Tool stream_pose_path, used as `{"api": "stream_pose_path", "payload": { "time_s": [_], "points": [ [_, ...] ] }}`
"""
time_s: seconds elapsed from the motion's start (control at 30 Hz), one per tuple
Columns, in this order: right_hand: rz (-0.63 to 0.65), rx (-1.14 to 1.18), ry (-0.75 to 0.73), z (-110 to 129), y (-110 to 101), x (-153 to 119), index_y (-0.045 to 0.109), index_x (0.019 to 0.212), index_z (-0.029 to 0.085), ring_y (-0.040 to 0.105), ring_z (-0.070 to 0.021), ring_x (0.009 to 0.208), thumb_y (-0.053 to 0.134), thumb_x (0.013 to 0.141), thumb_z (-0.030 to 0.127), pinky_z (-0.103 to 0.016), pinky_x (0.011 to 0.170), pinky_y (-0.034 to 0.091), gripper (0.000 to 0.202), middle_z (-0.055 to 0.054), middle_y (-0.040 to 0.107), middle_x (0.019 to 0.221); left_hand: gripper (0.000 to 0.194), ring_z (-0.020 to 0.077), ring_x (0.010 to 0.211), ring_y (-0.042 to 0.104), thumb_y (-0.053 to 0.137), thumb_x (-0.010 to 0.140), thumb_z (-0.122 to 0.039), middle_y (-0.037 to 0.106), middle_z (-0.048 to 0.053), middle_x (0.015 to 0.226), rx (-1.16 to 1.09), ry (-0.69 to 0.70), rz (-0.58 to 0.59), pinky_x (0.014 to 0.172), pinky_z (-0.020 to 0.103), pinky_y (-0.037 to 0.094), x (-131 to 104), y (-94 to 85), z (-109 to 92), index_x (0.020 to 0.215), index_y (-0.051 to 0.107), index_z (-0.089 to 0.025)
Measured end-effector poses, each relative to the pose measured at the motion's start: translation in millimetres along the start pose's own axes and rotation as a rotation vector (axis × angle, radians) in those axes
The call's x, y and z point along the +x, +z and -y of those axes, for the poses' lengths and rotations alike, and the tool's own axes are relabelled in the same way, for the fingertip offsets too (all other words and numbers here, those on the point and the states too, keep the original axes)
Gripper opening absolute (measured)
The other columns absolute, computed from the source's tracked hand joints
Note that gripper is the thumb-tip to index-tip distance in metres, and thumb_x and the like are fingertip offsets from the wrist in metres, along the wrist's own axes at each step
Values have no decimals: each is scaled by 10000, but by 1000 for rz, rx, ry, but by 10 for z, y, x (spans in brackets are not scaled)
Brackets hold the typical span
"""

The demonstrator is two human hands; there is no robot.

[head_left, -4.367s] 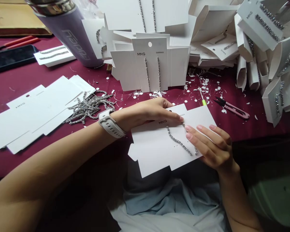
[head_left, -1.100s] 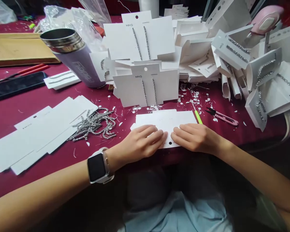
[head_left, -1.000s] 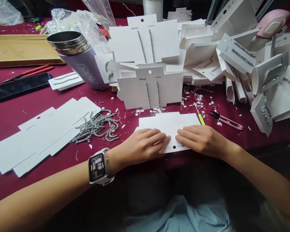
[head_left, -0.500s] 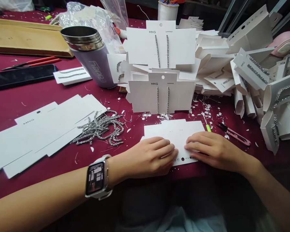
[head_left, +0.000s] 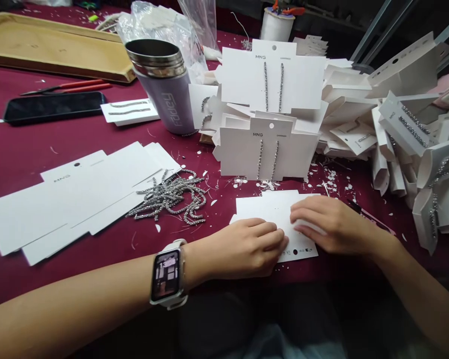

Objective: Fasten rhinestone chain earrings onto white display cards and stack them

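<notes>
A white earring card (head_left: 303,252) lies face down on the table in front of me, with small pinholes in its middle and a round hole near its lower edge. My left hand (head_left: 252,249) bears a wristwatch and rests on the card's lower left, fingers curled against it, thumb hidden. Over the card's right part, my right hand (head_left: 327,222) has bent fingers and a thumb held apart from them, fingertips at the surface. To the left lies a tangled heap of silver rhinestone chains (head_left: 172,197), next to stacked blank cards (head_left: 97,192).
Two finished cards (head_left: 273,75) with chain earrings stand upright behind. A lilac tumbler (head_left: 164,94), a phone (head_left: 56,107), red-handled pliers (head_left: 67,87) and a tan tray (head_left: 60,47) are at left. Folded cards (head_left: 404,119) pile at right, near pink thread snips (head_left: 377,221).
The view has shifted, so most things sit further right. My right hand has moved up and inward over the card, now covering the green-handled tool. My left hand stays on the card.
</notes>
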State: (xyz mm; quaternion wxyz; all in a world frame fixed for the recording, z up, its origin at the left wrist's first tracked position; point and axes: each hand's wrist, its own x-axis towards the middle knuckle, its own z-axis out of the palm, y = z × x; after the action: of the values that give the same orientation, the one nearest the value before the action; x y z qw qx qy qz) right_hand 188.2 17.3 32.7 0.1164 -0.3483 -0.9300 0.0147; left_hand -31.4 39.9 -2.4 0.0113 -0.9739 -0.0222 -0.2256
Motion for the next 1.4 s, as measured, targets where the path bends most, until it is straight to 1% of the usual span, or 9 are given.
{"api": "stream_pose_path", "payload": {
  "time_s": [0.13, 0.23, 0.33, 0.53, 0.73, 0.9, 1.0, 1.23, 1.4],
  "points": [
    [-65, -117, 103, -174, 23, 361, 597, 904, 158, 583, -158, 795, 436, 875, 215, -285, 694, 455, 173, -54, 657, 881, 264, 147, 882, 605, 422, 878, -198, 658, 37, 970, -20, -14, -11, 768, 263, 510, -14, 27, 0, 1053, 588, -91],
    [-28, -300, 75, -268, 117, 548, 621, 866, 173, 550, -169, 750, 441, 877, 239, -309, 674, 408, 192, -44, 656, 866, 274, 151, 874, 602, 416, 875, -198, 661, 37, 947, -29, -23, -36, 759, 267, 508, -29, 40, -4, 1050, 590, -79],
    [-51, -383, 58, -287, 211, 596, 626, 818, 191, 520, -167, 760, 441, 876, 219, -310, 695, 379, 196, -29, 652, 835, 280, 154, 885, 595, 412, 877, -199, 654, 46, 978, -33, -23, -37, 765, 272, 504, -42, 46, -10, 1061, 582, -74],
    [-165, -301, 117, -257, 247, 537, 590, 830, 180, 552, -169, 793, 450, 872, 205, -318, 728, 418, 148, -49, 661, 870, 292, 160, 906, 587, 403, 882, -197, 646, 41, 992, -47, -31, -6, 768, 279, 503, -45, 32, 1, 1094, 565, -78],
    [-333, 229, 315, -165, 81, 456, 516, 929, 172, 639, -108, 804, 461, 861, 167, -228, 702, 528, 88, -37, 677, 896, 311, 163, 955, 568, 386, 901, -228, 620, 31, 1078, -77, -20, 87, 796, 287, 492, -58, 6, 36, 1148, 529, -106],
    [-297, 443, 376, 82, 9, 263, 534, 965, 173, 652, -100, 867, 544, 817, 170, -211, 811, 539, 149, -11, 675, 905, 314, 165, 1016, 540, 362, 911, -232, 597, 23, 1126, -104, -31, 117, 847, 284, 468, -73, 5, 52, 1169, 511, -133],
    [-253, 389, 395, 212, 23, 109, 573, 942, 191, 649, -85, 818, 576, 800, 157, -191, 769, 538, 146, 7, 676, 887, 324, 172, 1048, 524, 347, 911, -223, 577, 28, 1158, -112, -35, 129, 871, 289, 461, -80, 8, 44, 1183, 500, -135],
    [-174, 237, 275, 350, 92, -94, 587, 829, 160, 577, -111, 745, 545, 798, 63, -248, 684, 506, 110, -17, 642, 755, 361, 195, 1058, 509, 359, 894, -243, 548, 62, 1194, -140, -56, 132, 906, 304, 453, -85, 31, 44, 1216, 478, -132],
    [-165, 165, 264, 414, 170, -125, 578, 821, 149, 560, -123, 731, 473, 807, 6, -261, 657, 494, 178, -31, 632, 734, 333, 234, 1065, 494, 373, 903, -287, 553, 65, 1155, -111, -30, 137, 880, 344, 465, -80, -1, 53, 1210, 484, -220]
  ]
}}
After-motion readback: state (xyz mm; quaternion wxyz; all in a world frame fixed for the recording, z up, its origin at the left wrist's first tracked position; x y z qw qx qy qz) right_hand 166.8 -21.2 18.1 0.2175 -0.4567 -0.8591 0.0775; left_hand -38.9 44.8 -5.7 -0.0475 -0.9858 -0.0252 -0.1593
